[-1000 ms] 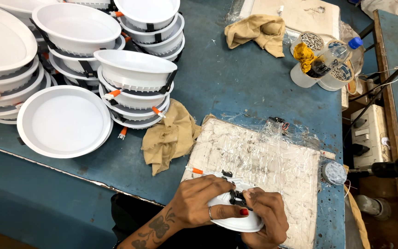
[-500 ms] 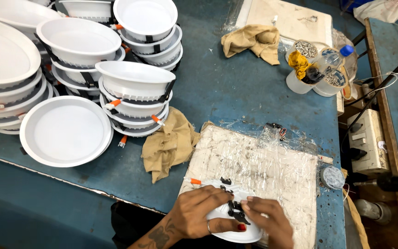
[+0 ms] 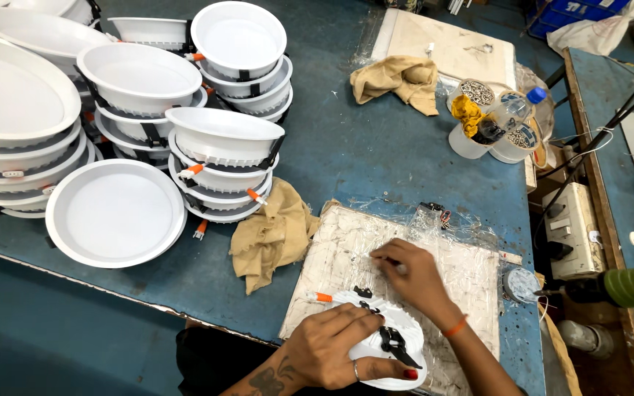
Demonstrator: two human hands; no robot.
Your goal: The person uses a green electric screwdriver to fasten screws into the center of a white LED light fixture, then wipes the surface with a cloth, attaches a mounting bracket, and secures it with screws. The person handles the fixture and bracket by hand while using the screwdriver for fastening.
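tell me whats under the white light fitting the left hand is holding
The white light fitting lies on a pale tape-covered board on the blue table. The left hand hides its near-left part.

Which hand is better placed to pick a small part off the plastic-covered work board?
The right hand, probably: its fingers already rest on the plastic-covered white board, while the left hand is holding down the round white light housing.

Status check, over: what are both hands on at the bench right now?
Left hand clamps white round fitting on taped board. Right hand pinches something small above it. Tan rag alongside, not touching.
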